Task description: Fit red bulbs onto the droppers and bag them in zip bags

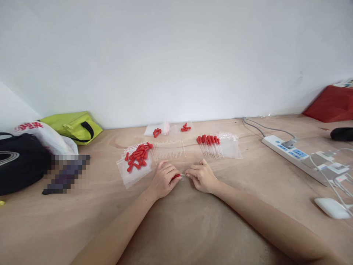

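Table (pixel 245 162), wood-toned, set against a plain pale wall (pixel 176 55). Left grip (pixel 165 180): closed; a red bulb (pixel 175 176) is pinched between thumb and fingers. Right grip (pixel 202 177): closed; a thin pale tube (pixel 183 175) is held by the fingertips, its other end met by the bulb; depth of insertion cannot be told. Just beyond the hands, a row of loose tubes (pixel 169 150) is laid out side by side. To the left, a heap of red bulbs (pixel 138 154) is spread on clear bags; to the right, a group of bulb-topped tubes (pixel 208 141) is laid beside a clear bag (pixel 231 145). Farther back, two small red clusters (pixel 157 131) are placed. At far right, a white power strip (pixel 298 153) is stationed; at far left, a yellow-green bag (pixel 71 127) and a black bag (pixel 23 162).
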The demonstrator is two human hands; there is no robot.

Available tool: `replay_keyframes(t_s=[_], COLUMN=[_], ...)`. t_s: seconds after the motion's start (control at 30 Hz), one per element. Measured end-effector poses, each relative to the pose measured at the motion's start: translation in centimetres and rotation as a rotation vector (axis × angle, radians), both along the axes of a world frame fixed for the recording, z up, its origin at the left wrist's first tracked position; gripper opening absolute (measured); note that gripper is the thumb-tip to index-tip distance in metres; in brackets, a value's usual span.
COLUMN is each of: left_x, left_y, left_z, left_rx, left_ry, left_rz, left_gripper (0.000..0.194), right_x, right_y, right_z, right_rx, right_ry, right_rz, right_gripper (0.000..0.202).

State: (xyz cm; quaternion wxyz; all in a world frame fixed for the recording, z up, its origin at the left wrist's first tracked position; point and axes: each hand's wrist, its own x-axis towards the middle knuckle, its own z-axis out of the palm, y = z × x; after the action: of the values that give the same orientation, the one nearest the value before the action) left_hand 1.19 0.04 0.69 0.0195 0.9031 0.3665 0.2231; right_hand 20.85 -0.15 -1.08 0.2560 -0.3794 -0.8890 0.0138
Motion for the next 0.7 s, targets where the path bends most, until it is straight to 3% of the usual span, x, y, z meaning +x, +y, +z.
replay_keyframes(t_s=[0.33,0.57,0.63,0.7], left_x=[0.1,-0.5,-0.8,-1.0], left_y=[0.0,0.6,0.8,0.9], left_z=[-0.1,0.1,-0.2,-0.5], left_rx=[0.008,0.034,0.019,-0.002], left_ry=[-0.014,-0.052,-0.085,-0.121], left_rz=[-0.005,0.105,0.147,0.191], left_gripper=[0.018,0.016,0.018,0.027], right_x=[-0.8,-0.2,0.3,0.9], right_y=[0.0,0.3,0.6,1.2], right_z=[0.3,0.9,0.9,0.9], right_rx=[-0.075,0.079,0.081,0.055], right_ry=[0.054,-0.098,-0.123,-0.088], right_rz=[0.01,-0.021,-0.082,-0.238], right_gripper=[0.024,0.02,0.021,0.021])
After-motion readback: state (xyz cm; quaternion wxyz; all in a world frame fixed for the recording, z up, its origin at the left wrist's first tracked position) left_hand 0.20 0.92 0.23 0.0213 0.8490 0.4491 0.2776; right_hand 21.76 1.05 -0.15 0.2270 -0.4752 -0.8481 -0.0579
